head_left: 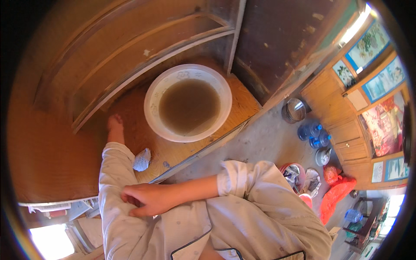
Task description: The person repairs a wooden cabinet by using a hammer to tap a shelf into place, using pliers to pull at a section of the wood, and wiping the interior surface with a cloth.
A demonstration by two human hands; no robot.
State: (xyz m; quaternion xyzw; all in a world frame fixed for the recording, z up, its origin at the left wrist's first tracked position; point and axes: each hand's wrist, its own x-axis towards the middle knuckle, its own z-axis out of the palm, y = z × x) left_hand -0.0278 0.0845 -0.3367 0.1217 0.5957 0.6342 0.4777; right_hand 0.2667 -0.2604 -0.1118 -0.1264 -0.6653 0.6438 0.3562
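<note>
A white basin (151, 107) with a faint printed pattern stands upright on a wooden shelf board (242, 102), part-filled with murky brown water (190, 106). To its left my left hand (115, 123) reaches out over the board, apart from the basin. It looks small and foreshortened, and its fingers are mostly hidden. My right forearm crosses in front of my body. At its end my right hand (149, 199) has its fingers curled on the pale left sleeve (116, 173), gripping the cloth. A crumpled grey-white cloth (141, 160) lies on the board beside that sleeve.
Wooden cabinet walls and a curved rail (151, 60) rise behind the basin. Below right, on the floor, are blue water jugs (309, 130), a metal pot (294, 110), a filled bucket (294, 174) and red plastic bags (336, 195). A wooden cupboard (349, 145) lines the far wall.
</note>
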